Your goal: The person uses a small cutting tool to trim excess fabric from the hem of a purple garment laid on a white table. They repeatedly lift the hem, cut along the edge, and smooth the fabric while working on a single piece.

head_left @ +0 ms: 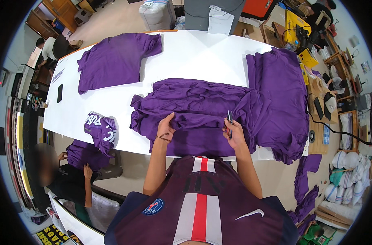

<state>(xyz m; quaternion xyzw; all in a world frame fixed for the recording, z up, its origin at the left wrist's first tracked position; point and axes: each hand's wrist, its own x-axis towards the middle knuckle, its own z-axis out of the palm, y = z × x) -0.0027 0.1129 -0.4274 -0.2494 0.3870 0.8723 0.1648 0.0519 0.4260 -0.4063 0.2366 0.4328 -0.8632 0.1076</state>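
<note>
A rumpled pile of purple garments [194, 96] lies on the white table in front of me. My left hand [166, 126], with a cord bracelet at the wrist, is closed on a fold of purple fabric at the pile's near left part. My right hand [234, 134] is wrapped round a pair of small thread snips [230, 118], dark at the tip with a red part by the fingers. The snips point away from me, over the fabric. To the right, a neater stack of purple garments [278, 102] adjoins the pile and reaches the table's edge.
On the white table [186, 61] lie a purple shirt [112, 61] at the far left, a dark phone [60, 93] and a printed purple piece [102, 128]. A co-worker [71, 171] at the left handles purple fabric. Purple cloth [304, 179] trails on the floor at right.
</note>
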